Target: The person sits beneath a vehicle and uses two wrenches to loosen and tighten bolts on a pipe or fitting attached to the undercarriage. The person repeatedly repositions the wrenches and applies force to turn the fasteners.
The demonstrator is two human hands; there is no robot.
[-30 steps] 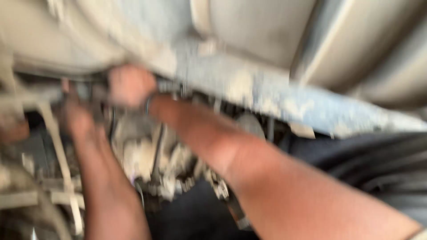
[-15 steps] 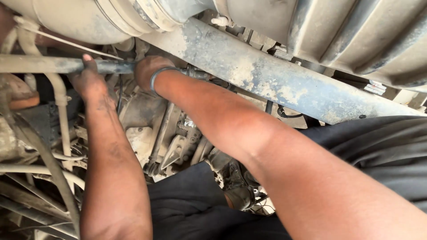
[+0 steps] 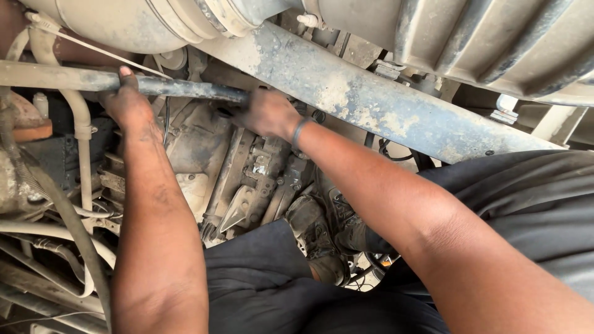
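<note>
Head view: the left hand (image 3: 130, 105) is wrapped around a dusty dark hose (image 3: 185, 89); the right hand (image 3: 267, 114) pinches the hose end, both grips pressed together.

The one camera sits on my head and looks along my arms into dusty vehicle machinery. It is close: my forearms fill the lower frame, my left hand (image 3: 129, 102) and right hand (image 3: 267, 114) sit upper centre on a dark hose (image 3: 185, 88). A grimy crossbeam (image 3: 371, 102) runs diagonally across the top. My dark trousers (image 3: 260, 278) fill the bottom.
</note>
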